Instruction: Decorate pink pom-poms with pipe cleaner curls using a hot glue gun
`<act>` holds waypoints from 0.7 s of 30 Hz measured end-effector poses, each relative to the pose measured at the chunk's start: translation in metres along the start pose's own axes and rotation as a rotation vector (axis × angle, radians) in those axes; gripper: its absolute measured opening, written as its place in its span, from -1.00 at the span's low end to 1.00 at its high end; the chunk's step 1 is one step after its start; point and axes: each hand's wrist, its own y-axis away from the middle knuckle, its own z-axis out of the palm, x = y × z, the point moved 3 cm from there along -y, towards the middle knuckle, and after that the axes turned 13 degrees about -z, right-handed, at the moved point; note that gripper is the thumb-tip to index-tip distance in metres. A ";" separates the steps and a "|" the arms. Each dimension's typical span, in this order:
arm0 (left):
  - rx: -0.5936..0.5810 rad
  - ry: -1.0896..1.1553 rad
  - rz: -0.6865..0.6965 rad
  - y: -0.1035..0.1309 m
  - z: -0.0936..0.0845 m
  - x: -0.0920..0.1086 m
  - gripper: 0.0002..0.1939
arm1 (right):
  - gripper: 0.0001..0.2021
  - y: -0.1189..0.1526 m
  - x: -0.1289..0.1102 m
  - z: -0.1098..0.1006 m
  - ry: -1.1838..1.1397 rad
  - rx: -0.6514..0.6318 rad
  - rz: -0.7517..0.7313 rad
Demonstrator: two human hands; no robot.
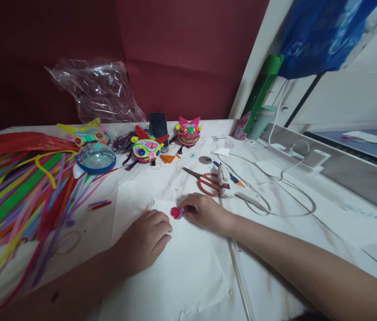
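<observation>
A small pink and purple curled piece (pixel 176 213) is pinched at its right side by the fingertips of my right hand (pixel 205 213), just above the white paper (pixel 188 272). My left hand (pixel 146 238) rests on the paper to the left of that piece, with its fingers curled together; whether it holds anything is hidden. Beyond my right hand lie scissors with orange handles (pixel 208 183) and a white glue gun (pixel 224 178).
Colourful strips (pixel 17 196) cover the left side, beside a clear dish with a blue rim (pixel 96 158). Decorated animal heads (pixel 146 149) and a phone (pixel 159 126) stand at the back. A white cable (pixel 295 215) loops at the right, near a green cup (pixel 262 120).
</observation>
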 end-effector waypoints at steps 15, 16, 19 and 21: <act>-0.095 -0.126 0.040 -0.002 0.003 0.011 -0.79 | -0.72 0.000 -0.002 -0.002 0.000 0.007 -0.100; -0.094 -0.124 0.040 -0.002 0.003 0.011 -0.79 | -0.73 0.000 -0.002 -0.001 0.011 0.003 -0.119; -0.099 -0.122 0.039 -0.002 0.004 0.011 -0.79 | -0.75 -0.002 -0.001 0.000 0.017 -0.020 -0.121; -0.096 -0.111 0.034 -0.002 0.003 0.010 -0.80 | -0.74 -0.002 0.001 -0.001 -0.029 -0.026 -0.077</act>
